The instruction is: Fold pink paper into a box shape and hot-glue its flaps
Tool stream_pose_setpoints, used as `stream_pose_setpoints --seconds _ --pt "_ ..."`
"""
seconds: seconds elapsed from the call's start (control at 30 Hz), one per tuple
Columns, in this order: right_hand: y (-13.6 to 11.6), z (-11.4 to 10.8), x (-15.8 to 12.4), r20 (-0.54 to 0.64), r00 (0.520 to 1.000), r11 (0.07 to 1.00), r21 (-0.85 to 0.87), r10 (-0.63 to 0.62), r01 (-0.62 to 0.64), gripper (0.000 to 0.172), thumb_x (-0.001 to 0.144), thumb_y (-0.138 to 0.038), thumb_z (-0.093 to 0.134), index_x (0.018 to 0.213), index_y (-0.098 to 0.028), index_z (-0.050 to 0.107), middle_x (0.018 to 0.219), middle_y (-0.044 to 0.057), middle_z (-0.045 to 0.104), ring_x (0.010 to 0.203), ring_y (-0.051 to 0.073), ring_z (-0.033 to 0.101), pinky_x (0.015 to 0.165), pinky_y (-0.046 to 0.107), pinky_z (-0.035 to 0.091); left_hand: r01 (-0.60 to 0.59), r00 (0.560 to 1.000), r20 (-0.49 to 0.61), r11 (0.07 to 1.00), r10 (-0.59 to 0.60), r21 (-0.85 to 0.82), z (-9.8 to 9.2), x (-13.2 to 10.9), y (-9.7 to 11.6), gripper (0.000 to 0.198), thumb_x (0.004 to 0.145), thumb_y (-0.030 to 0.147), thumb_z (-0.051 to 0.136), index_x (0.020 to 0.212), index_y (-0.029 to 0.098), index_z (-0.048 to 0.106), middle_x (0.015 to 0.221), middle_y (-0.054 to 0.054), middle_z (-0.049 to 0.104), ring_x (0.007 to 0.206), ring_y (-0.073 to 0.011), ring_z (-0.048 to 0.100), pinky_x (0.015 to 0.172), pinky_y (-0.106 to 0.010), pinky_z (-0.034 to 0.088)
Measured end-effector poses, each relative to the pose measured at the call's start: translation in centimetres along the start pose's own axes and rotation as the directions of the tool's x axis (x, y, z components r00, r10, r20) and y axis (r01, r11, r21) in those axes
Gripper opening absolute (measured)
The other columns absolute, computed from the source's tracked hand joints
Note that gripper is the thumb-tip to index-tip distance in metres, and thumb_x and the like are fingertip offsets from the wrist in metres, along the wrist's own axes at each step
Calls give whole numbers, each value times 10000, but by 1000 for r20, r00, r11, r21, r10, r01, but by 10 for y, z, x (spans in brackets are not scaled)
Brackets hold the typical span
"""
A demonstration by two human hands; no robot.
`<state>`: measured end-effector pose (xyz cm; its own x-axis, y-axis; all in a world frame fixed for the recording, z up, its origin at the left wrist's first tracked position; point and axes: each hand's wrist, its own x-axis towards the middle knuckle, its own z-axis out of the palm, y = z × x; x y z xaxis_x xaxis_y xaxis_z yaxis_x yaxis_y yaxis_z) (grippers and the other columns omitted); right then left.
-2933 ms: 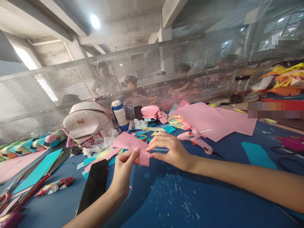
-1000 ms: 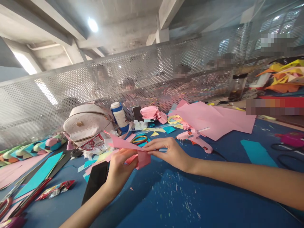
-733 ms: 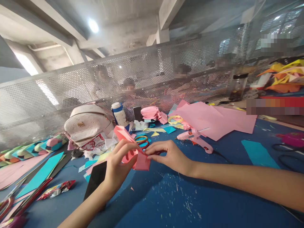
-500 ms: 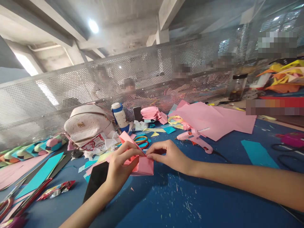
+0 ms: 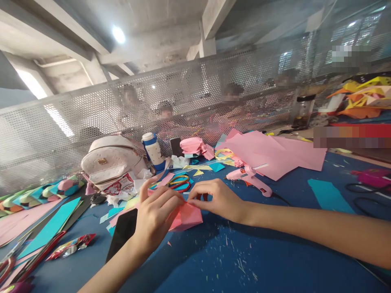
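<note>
A folded piece of pink paper (image 5: 187, 216) is held between my two hands just above the blue table. My left hand (image 5: 157, 213) wraps over its left side, the fingers closed on it and covering much of it. From the right, my right hand (image 5: 214, 199) pinches its upper edge between thumb and fingertips. Behind the hands lie scissors (image 5: 180, 183) with red and yellow handles. A pink glue gun (image 5: 250, 179) rests to the right of my right hand. Under my left wrist a black phone (image 5: 122, 232) lies partly hidden.
A pale backpack (image 5: 117, 162) and a white-and-blue bottle (image 5: 153, 150) stand before a perforated metal screen (image 5: 189, 93). Pink sheets (image 5: 275, 152) lie at the back right, a blue strip (image 5: 330, 195) nearer. More scissors (image 5: 39, 256) and a red wrapper (image 5: 71, 246) lie at left.
My left hand has shifted its fingers over the pink paper, covering its raised upper flap. The paper has turned slightly; my right hand keeps its pinch.
</note>
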<state>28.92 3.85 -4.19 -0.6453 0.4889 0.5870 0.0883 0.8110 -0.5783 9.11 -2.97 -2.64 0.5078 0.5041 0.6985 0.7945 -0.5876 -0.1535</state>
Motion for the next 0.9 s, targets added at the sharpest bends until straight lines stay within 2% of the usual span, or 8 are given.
stream_pose_setpoints --seconds 0.27,0.33,0.4,0.5,0.6,0.8,0.9 --pt "5 -9 7 -73 989 979 167 132 -118 157 888 -342 616 904 -200 680 938 25 684 800 131 631 645 240 477 168 969 -173 984 -177 -65 0 -2 -10 168 823 88 570 747 235 542 693 68 693 620 -136 630 964 -409 319" --pt "5 -8 7 -58 991 978 181 119 -106 171 868 -356 642 943 -203 657 989 33 673 855 142 628 685 252 491 166 964 -201 985 -174 -57 -1 -2 -10 169 814 92 582 730 235 548 673 69 687 603 -139 620 921 -401 338" --pt "4 -7 5 -46 998 989 142 49 -42 240 826 -369 692 1002 -217 634 1031 37 658 917 160 611 744 278 497 156 965 -205 987 -161 -41 -1 -2 -10 167 809 97 591 724 235 554 664 69 684 588 -140 615 895 -394 345" --pt "2 -5 2 -27 992 992 16 -126 126 338 768 -358 755 1053 -233 622 1050 39 641 1004 189 575 877 343 473 154 969 -194 988 -155 -17 0 -3 -7 167 824 107 581 722 235 548 662 70 683 575 -131 610 871 -376 348" --pt "4 -3 -1 -12 973 972 -52 -229 228 263 832 -309 699 1072 -231 625 1082 49 630 1049 183 565 933 360 452 166 973 -164 986 -164 0 1 -4 -6 151 841 123 578 745 236 552 677 69 688 592 -126 618 847 -352 351" --pt "15 -2 -2 0 971 967 -82 -241 240 196 860 -278 666 1046 -216 652 1091 55 633 1053 172 577 922 342 467 204 976 -67 978 -207 -46 6 -5 -10 107 857 139 589 849 244 574 756 55 717 649 -136 645 887 -370 355" --pt "21 -2 -1 15 972 968 -90 -233 234 198 859 -278 667 1049 -220 665 1096 57 637 1060 176 574 933 349 462 253 968 19 962 -252 -104 7 -6 -13 195 834 94 574 941 256 592 784 47 722 714 -152 651 885 -368 397"
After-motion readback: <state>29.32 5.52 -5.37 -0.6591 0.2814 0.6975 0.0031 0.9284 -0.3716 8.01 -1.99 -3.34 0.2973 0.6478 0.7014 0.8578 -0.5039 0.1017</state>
